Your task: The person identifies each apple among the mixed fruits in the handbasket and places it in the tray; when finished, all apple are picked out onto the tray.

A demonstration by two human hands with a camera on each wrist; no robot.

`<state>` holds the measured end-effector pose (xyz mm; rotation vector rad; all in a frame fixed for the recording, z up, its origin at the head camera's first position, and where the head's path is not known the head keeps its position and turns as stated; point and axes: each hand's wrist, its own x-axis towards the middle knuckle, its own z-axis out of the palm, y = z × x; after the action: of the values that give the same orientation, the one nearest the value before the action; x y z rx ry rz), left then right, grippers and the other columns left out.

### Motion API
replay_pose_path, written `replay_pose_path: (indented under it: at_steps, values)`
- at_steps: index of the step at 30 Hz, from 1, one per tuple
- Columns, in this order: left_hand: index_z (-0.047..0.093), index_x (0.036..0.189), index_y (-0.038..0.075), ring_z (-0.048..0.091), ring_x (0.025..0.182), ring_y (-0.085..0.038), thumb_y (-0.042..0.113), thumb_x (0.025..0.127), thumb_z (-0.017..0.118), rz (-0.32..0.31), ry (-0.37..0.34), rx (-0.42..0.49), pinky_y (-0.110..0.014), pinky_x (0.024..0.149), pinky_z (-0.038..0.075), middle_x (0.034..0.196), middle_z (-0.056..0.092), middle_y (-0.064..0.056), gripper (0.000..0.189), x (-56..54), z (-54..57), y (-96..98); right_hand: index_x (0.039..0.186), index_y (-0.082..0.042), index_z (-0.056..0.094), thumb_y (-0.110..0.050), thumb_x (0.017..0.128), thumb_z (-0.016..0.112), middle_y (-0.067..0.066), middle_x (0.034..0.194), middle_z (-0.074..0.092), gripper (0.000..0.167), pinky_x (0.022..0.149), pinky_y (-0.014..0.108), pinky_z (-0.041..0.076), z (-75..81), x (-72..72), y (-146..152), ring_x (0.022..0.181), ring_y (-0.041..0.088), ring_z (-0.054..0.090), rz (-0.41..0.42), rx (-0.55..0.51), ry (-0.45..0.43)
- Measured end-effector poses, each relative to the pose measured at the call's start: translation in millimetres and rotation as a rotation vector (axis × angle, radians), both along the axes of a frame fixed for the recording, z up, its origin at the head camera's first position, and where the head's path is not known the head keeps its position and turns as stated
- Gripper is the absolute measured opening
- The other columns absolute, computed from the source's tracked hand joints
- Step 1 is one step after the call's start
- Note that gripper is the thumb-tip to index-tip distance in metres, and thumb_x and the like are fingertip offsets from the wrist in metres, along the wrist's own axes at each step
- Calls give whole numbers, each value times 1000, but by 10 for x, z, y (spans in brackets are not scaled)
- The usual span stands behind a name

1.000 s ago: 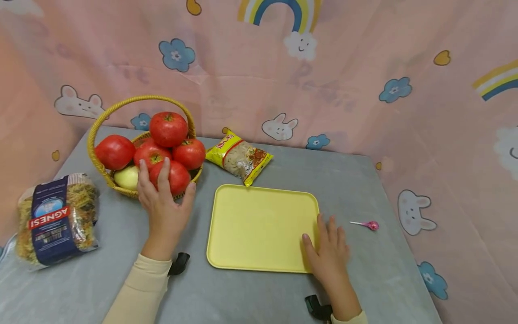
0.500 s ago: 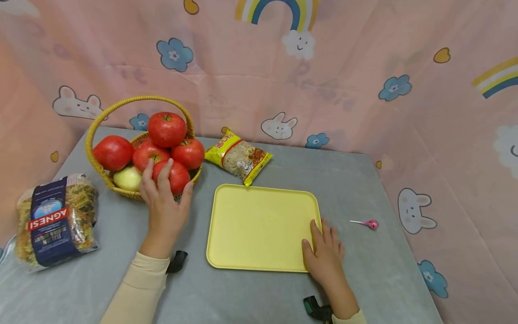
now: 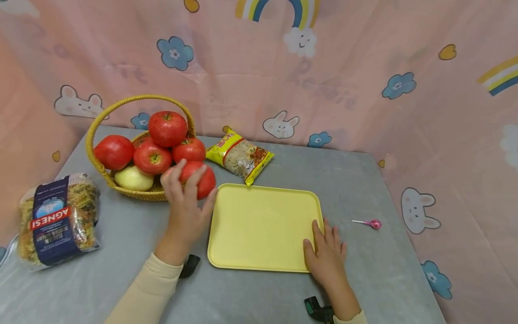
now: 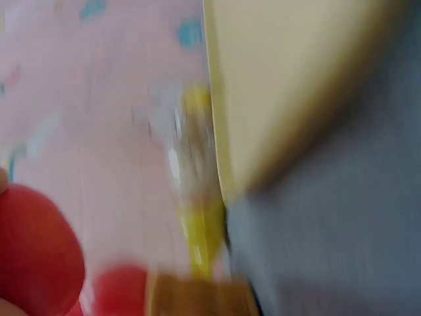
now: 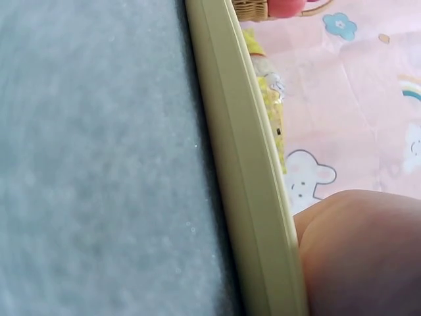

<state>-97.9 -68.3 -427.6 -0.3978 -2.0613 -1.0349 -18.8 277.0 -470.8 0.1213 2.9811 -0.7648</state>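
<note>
In the head view my left hand (image 3: pixel 186 213) grips a red apple (image 3: pixel 205 182) beside the front right of the yellow wicker basket (image 3: pixel 147 195). The fingers cover part of the apple, which also shows large at the left edge of the left wrist view. More red fruit (image 3: pixel 153 156) and a pale yellow-green one (image 3: pixel 133 178) lie in the basket. My right hand (image 3: pixel 327 256) rests with fairly straight fingers over the right edge of the yellow tray (image 3: pixel 265 229), whose rim fills the middle of the right wrist view.
A yellow snack packet (image 3: pixel 240 155) lies behind the tray. At far left is a bag of Agnesi pasta (image 3: pixel 58 220). A pink lollipop (image 3: pixel 374 223) lies right of the tray. A pink patterned cloth (image 3: pixel 344 54) hangs behind the grey table.
My left hand has taken the apple out of the basket's front and moved it right, toward the tray. My right hand has shifted slightly left onto the tray's edge.
</note>
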Motion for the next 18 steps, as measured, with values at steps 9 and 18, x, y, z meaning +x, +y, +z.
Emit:
replay_pose_path:
  at_steps: [9,18]
  values:
    - [57,147,12,37,132,-48,16,95,81,-202,-390,-185,-64,104,36,156,36,-28,57,-154,-90,463,164,-1,34,-27,110,53,27,173,14,63,114,79,-2,1,-3,6,157,53,2,2,-1,-3]
    - [58,149,14,41,130,-48,22,97,80,-171,-516,-357,-66,105,38,158,37,-27,56,-275,-216,441,164,-1,35,-27,109,54,26,172,15,63,115,78,-3,-12,-5,7,157,52,2,0,6,0]
